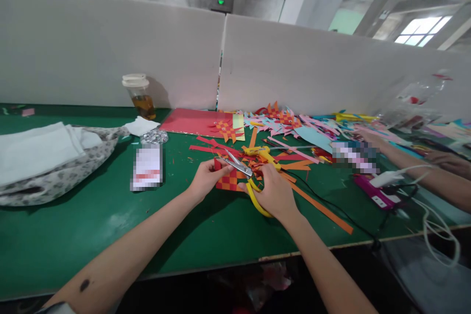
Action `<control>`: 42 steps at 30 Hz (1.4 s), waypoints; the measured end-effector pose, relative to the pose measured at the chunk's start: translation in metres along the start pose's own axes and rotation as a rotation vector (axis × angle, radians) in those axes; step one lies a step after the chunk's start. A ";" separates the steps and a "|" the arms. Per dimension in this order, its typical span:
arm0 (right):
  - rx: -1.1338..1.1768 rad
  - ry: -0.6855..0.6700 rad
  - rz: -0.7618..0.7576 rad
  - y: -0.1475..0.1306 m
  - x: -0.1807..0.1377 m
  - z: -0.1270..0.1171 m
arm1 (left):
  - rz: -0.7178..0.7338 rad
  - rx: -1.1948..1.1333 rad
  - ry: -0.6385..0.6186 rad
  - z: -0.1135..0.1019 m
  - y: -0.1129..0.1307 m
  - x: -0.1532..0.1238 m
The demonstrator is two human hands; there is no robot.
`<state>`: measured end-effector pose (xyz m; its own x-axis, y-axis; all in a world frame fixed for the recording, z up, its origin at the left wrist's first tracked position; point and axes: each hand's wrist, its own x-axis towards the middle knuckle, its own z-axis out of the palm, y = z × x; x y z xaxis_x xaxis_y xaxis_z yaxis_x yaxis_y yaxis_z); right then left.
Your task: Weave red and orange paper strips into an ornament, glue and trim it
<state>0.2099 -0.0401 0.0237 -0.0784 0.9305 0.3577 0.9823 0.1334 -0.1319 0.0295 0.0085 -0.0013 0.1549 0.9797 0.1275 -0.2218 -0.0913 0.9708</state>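
Note:
My right hand (pixel 274 191) is closed around the yellow handles of a pair of scissors (pixel 246 176), whose steel blades point up and left, open over a woven red-and-orange paper square (pixel 228 181). My left hand (pixel 206 176) pinches the left edge of that woven square just above the green table (pixel 110 225). Loose red and orange paper strips (pixel 320 208) lie around both hands.
A yellow glue gun (pixel 263 154) with a black cord lies behind the scissors. A red sheet (pixel 191 121), a lidded cup (pixel 140 94), a folded cloth bag (pixel 55 162) and a heap of coloured paper shapes (pixel 294 122) sit further back. Another person's arms (pixel 423 167) rest at right.

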 end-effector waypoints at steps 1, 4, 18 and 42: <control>-0.004 0.003 -0.003 0.001 0.000 0.000 | -0.004 -0.002 0.000 0.000 0.000 0.000; -0.005 0.008 -0.003 0.002 0.000 0.001 | -0.017 -0.013 0.005 0.000 -0.001 0.000; 0.031 -0.014 0.025 0.000 -0.001 -0.001 | -0.050 0.011 -0.024 -0.001 -0.004 -0.001; 0.037 -0.055 0.000 0.001 -0.001 -0.001 | -0.077 -0.007 0.014 0.001 -0.001 -0.002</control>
<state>0.2115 -0.0406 0.0240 -0.0883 0.9477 0.3065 0.9753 0.1448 -0.1666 0.0301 0.0065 -0.0025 0.1585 0.9861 0.0496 -0.2162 -0.0143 0.9762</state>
